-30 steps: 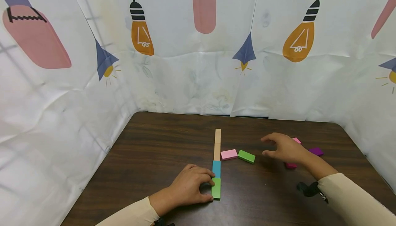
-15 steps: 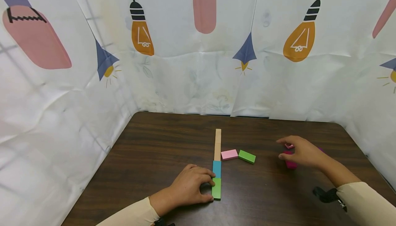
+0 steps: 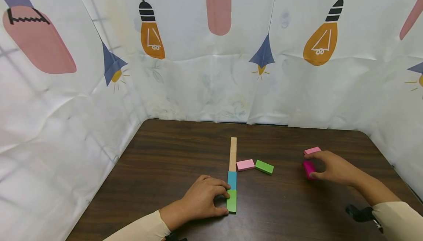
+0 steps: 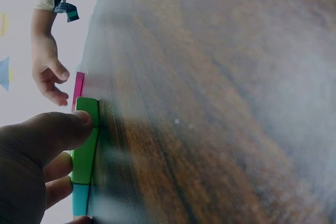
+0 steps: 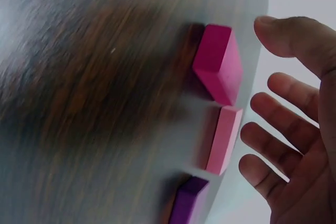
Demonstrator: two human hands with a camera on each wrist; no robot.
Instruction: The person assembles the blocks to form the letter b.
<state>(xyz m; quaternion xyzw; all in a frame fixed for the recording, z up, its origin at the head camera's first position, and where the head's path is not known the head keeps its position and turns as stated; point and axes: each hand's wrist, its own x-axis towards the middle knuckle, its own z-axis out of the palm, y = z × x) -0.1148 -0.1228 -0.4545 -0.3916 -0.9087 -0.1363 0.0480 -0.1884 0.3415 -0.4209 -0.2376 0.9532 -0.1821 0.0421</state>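
Note:
At the near end of a straight row of blocks, my left hand point(image 3: 205, 197) holds a green block point(image 3: 232, 205), its thumb on the near end and fingertips along the left side. A blue block point(image 3: 232, 178) adjoins it, followed by plain wooden blocks point(image 3: 233, 154). My right hand point(image 3: 333, 169) hovers at the right with thumb and fingers spread apart, over a magenta block point(image 3: 308, 168). A light pink block point(image 3: 311, 150) lies just beyond its fingertips. The right wrist view also shows a purple block point(image 5: 190, 200), hidden under the hand in the head view.
Right of the row, another pink block point(image 3: 245, 165) sits against it, and a second green block point(image 3: 264, 167) lies angled at its end. The dark wood table point(image 3: 178, 153) is bounded by a white printed curtain point(image 3: 198, 87) behind and at the sides.
My right hand has moved right, from beside the angled green block to over the magenta block. My left hand stays put on the green block, and the row is unchanged.

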